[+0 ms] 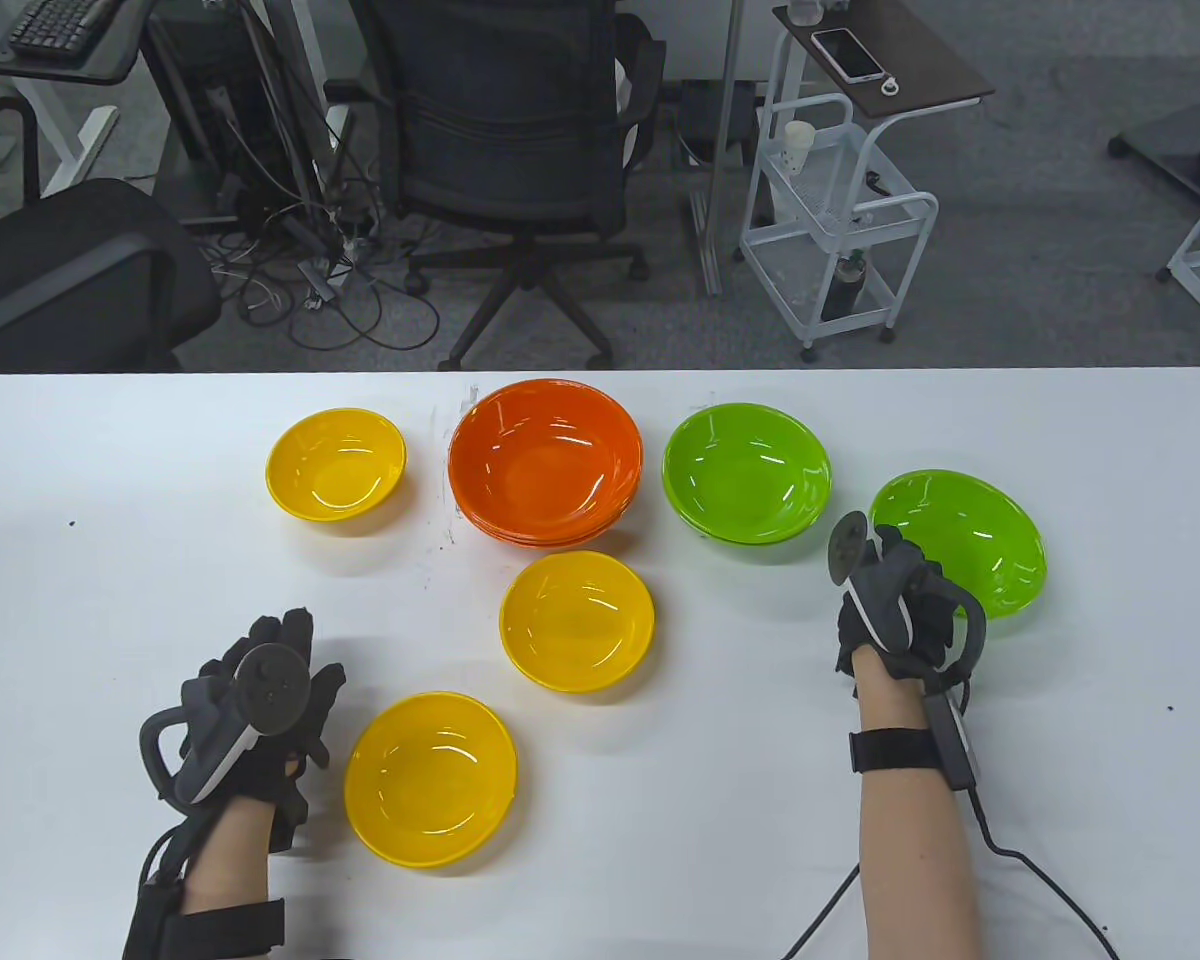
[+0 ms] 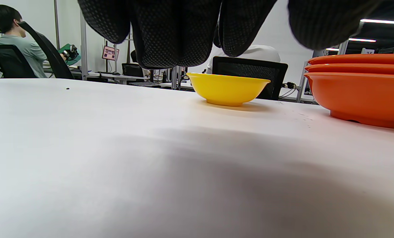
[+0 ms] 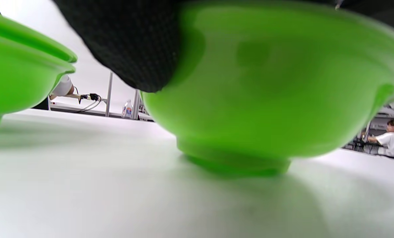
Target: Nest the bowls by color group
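Three yellow bowls stand apart on the white table point(image 1: 110, 600): one at the back left point(image 1: 335, 478), one in the middle point(image 1: 576, 620), one near the front point(image 1: 430, 778). A stack of three orange bowls point(image 1: 545, 462) stands at the back centre. Two nested green bowls point(image 1: 746, 472) stand to its right. A single green bowl point(image 1: 970, 540) stands at the far right. My right hand point(image 1: 910, 572) grips that bowl's near-left rim, and its foot point(image 3: 233, 162) rests on the table. My left hand point(image 1: 300, 650) is open and empty, left of the front yellow bowl.
In the left wrist view, the back yellow bowl point(image 2: 228, 89) and the orange stack point(image 2: 359, 89) stand ahead beyond bare table. The nested green bowls point(image 3: 15, 76) sit close left of the gripped bowl. Chairs and a cart stand beyond the table's far edge.
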### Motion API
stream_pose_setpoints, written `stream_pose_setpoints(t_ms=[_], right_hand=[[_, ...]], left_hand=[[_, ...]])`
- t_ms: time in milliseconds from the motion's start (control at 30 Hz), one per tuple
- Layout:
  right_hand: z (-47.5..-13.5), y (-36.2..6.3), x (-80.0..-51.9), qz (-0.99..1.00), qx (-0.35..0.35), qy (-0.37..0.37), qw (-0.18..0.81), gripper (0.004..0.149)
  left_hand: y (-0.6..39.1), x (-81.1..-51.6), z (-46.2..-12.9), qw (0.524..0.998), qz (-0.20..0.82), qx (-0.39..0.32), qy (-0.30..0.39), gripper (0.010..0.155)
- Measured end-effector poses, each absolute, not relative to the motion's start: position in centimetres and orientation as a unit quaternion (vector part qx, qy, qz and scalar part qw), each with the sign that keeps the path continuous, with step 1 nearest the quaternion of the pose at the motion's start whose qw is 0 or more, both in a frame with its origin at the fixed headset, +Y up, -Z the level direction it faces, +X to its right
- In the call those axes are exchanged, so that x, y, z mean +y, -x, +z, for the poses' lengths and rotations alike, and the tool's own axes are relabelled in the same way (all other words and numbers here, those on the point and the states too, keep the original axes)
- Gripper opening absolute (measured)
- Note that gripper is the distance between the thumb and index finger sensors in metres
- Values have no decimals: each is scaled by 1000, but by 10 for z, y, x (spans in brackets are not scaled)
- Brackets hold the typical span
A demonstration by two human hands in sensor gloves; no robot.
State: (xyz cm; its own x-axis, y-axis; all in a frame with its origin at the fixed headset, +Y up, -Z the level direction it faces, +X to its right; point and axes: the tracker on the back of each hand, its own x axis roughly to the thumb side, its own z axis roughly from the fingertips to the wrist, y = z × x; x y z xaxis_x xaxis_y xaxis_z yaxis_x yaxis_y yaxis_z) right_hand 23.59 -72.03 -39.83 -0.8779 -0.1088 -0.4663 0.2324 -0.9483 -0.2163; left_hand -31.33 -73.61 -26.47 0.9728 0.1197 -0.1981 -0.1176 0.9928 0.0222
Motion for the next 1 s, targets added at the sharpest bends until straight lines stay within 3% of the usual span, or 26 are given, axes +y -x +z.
stream_pose_setpoints(t_ms=[267, 600, 1000], right_hand=[[-392, -227, -696, -963, 164, -205, 64, 45], [-387, -178, -656, -969, 216, -119, 25, 43], [-403, -124, -664, -971, 230, -56, 45, 39]], left_hand=[[313, -736, -265, 993, 60, 99, -6, 70], [313, -736, -265, 993, 62, 98, -9, 70], [314, -736, -264, 993, 67, 97, -10, 70]])
